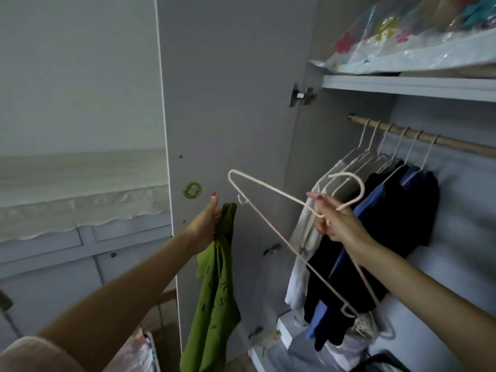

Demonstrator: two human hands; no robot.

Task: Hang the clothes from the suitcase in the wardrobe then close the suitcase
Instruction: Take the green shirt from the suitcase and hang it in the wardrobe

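Observation:
My left hand (208, 222) grips the top of a green garment (214, 296), which hangs down in front of the open wardrobe door (228, 89). My right hand (335, 220) holds a bare pale pink hanger (271, 224) by its neck, tilted, with its hook pointing right toward the wardrobe. A wooden rail (429, 136) inside carries several pink hangers with white, black and blue clothes (375, 237). The suitcase is out of sight.
A shelf (402, 85) above the rail holds a clear flowered storage bag (397, 44). Low in the wardrobe sit a white drawer unit (285, 331) and bundled fabric. A wall with a lace-trimmed cloth (80, 210) lies left of the door.

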